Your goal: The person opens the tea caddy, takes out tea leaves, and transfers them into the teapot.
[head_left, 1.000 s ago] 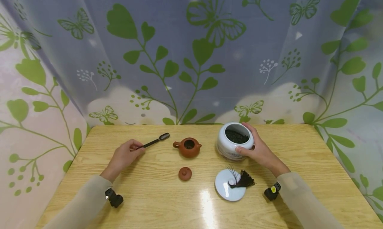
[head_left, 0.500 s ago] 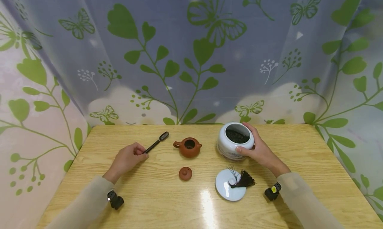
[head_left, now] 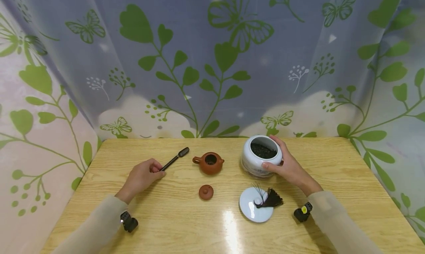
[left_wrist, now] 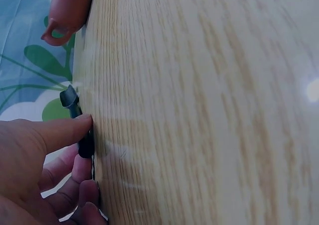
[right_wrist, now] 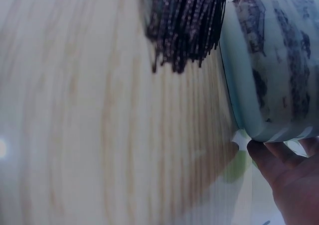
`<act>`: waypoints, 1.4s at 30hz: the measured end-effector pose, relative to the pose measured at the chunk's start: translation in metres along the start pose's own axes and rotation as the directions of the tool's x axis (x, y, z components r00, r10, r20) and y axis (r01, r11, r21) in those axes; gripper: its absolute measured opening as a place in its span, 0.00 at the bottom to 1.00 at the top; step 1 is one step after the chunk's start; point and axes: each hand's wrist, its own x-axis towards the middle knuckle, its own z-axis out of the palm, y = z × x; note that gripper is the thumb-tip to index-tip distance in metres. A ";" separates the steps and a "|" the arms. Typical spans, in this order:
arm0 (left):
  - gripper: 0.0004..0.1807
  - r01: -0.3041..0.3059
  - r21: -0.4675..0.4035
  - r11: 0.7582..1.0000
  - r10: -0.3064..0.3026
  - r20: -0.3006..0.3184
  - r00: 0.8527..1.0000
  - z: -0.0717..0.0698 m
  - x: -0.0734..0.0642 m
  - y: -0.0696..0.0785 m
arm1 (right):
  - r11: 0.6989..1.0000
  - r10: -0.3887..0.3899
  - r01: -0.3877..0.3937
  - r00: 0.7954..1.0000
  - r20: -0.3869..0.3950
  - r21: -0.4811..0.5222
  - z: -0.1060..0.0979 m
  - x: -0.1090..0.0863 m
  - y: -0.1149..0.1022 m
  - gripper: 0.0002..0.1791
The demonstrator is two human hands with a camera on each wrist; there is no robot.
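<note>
Black and slender, the scoop (head_left: 172,161) was pinched in the almost closed left grip (head_left: 142,175), near the teapot (head_left: 211,168); the right grip (head_left: 289,169) curved widely round the open jar (head_left: 254,165) on the counter (head_left: 172,217). This seemed preparation for scooping, the next move calling for the scoop above the dark contents (head_left: 263,150).

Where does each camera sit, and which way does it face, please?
Head: on the head, facing forward and down at the table; left hand, right hand, sleeves show.
Left wrist: worn there, facing the scoop; left hand shows.
Right wrist: worn there, facing jar and tassel; right hand shows.
Head and left wrist share the teapot.
</note>
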 end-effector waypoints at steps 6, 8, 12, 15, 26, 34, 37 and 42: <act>0.15 -0.005 -0.004 1.000 0.005 -0.006 1.000 -0.002 0.001 -0.001 | 1.000 0.000 0.000 1.000 -0.002 0.005 0.002 0.003 0.003 0.60; 0.15 -0.008 -0.008 1.000 0.008 -0.015 1.000 -0.002 0.001 0.000 | 1.000 -0.002 0.002 1.000 -0.003 0.011 0.002 0.003 0.003 0.61; 0.15 -0.018 -0.021 1.000 0.018 -0.026 1.000 -0.003 0.002 0.002 | 1.000 -0.011 0.011 1.000 -0.018 0.019 0.000 0.000 0.004 0.61; 0.15 -0.026 -0.034 0.999 0.025 -0.034 0.999 -0.004 0.002 0.004 | 0.999 -0.031 0.032 0.998 -0.046 0.008 -0.002 -0.003 0.003 0.59; 0.13 -0.139 -0.028 0.990 0.136 -0.102 0.985 -0.005 -0.004 0.017 | 0.981 -0.194 0.187 0.959 -0.206 -0.053 -0.014 -0.010 -0.014 0.44; 0.12 -0.169 -0.022 0.985 0.166 -0.101 0.981 -0.003 -0.005 0.032 | 0.947 -0.322 0.308 0.913 -0.252 -0.093 -0.005 -0.007 -0.045 0.39; 0.11 -0.172 -0.024 0.985 0.170 -0.094 0.981 -0.002 -0.004 0.037 | 0.938 -0.347 0.331 0.906 -0.241 -0.106 0.003 -0.003 -0.061 0.39; 0.12 -0.186 -0.045 0.982 0.182 -0.069 0.981 0.001 -0.005 0.046 | 0.933 -0.359 0.347 0.911 -0.201 -0.096 0.021 0.000 -0.082 0.38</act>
